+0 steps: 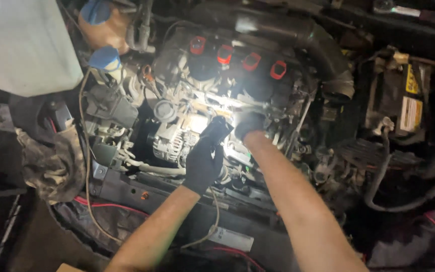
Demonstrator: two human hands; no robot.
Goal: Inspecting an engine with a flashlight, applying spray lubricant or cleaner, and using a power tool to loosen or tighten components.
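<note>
- an open engine bay is filling the view, with the engine (227,95) sitting at its middle, and everything below is being placed from that engine.
- a black battery (401,95) with yellow labels is sitting well to the right of the engine; a pale fluid tank with a blue cap (104,58) is standing to its left, and a crumpled rag (54,161) is lying further left and lower.
- four red-topped ignition coils (237,56) are lining the engine's top.
- the alternator (169,141) is showing at the engine's lower left front.
- the left hand (203,160), in a black glove, is clenching a lit work light (216,128) and aiming it at the engine's front.
- the right hand (250,126), also gloved, is reaching into the glare just beside the light; whether its fingers are gripping anything cannot be told.
- no part is lying loose nearby, so the work seems to be at an inspecting or reaching stage.
</note>
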